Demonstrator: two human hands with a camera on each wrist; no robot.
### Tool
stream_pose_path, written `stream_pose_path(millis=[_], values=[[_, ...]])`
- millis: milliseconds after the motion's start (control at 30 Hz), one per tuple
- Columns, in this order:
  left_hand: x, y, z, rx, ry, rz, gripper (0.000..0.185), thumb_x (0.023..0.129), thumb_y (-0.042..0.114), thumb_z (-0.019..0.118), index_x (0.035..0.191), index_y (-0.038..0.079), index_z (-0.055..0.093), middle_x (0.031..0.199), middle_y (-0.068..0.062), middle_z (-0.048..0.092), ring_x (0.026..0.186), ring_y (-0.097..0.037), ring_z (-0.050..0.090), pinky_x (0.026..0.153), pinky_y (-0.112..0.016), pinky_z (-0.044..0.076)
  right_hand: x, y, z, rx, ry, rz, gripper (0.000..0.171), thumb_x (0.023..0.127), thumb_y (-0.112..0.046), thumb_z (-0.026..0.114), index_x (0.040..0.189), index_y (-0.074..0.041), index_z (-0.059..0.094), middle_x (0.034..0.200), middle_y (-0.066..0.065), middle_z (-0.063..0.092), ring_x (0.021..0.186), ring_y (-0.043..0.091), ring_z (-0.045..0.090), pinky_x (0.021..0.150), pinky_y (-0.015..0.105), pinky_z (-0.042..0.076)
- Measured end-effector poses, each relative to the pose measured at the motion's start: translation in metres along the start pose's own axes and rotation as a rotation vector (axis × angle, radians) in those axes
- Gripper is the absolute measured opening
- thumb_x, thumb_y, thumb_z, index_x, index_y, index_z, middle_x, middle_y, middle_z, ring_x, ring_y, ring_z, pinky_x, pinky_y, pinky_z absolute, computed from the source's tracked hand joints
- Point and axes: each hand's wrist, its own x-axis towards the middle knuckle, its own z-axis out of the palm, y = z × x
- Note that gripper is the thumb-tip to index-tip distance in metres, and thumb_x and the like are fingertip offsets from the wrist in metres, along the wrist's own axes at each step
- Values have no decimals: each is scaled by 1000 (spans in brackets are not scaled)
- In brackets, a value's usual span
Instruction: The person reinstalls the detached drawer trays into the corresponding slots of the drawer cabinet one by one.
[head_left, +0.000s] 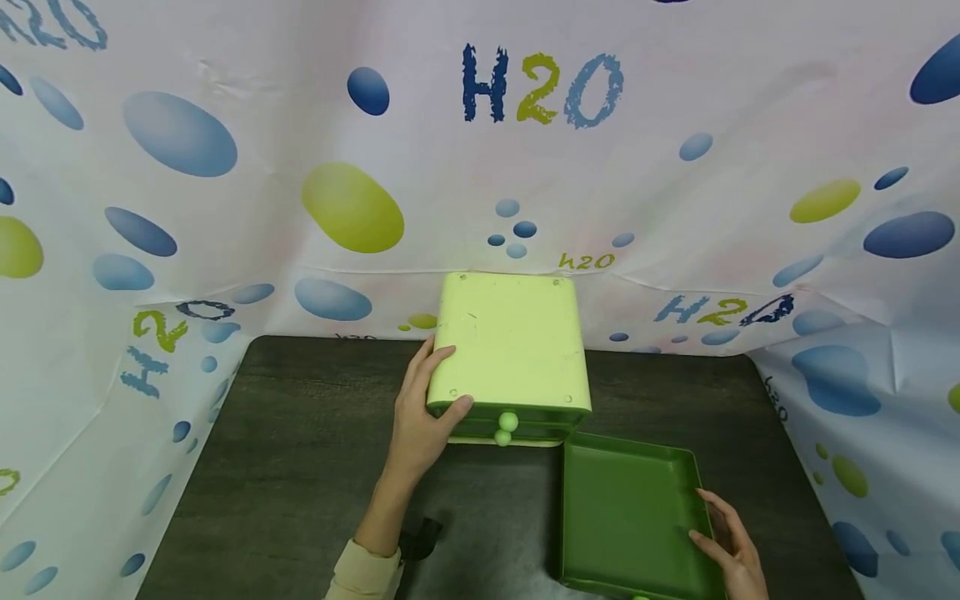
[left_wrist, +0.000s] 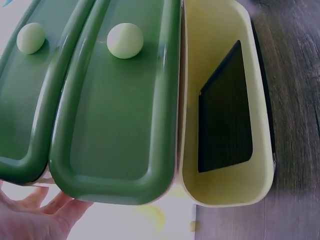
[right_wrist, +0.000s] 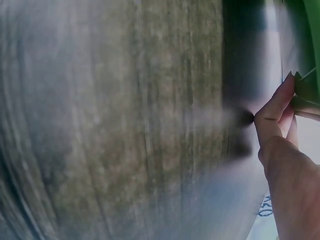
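Observation:
A small light-green drawer cabinet (head_left: 510, 342) stands at the back of the dark table. My left hand (head_left: 416, 417) rests against its left front corner, thumb and a finger over the top edge. Two dark-green drawers with round knobs (left_wrist: 125, 41) sit in the cabinet; beside them in the left wrist view is a drawerless compartment (left_wrist: 225, 187). A dark-green drawer (head_left: 633, 517) lies out on the table, right of the cabinet's front. My right hand (head_left: 731, 546) pinches its right wall, thumb on the inner side. The drawer's near edge is cut off.
A white sheet (head_left: 450, 167) with blue and green spots and H2O lettering hangs behind the table (head_left: 300, 467) and along both sides. A small black object (head_left: 422, 537) shows beside the left wrist. The right wrist view is mostly blurred.

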Motion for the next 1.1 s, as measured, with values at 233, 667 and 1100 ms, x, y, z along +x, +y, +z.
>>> stream_pose_path(millis=[233,667,1100], values=[[-1,-24,4,10,28,23,79,88,61,66,144,8,50,158,-24,25,142,-43,32,98,-66,39,-3,2,0,28,10,-14,61,101,-9,57,155,-16,28,136,-26,29,141,57,-7,105,76,9],[-1,-44,6,43,22,27,67,89,56,69,147,30,48,161,-2,25,145,-28,32,102,-61,39,-6,13,2,2,-13,-181,61,97,8,52,152,-5,29,136,-26,34,126,-21,26,107,8,20],[-2,-44,6,35,11,17,64,91,43,72,148,31,46,162,-8,24,145,-28,30,102,-60,39,-5,9,13,-41,-10,-136,57,98,2,57,148,0,30,132,-26,37,117,-19,38,86,15,46]])
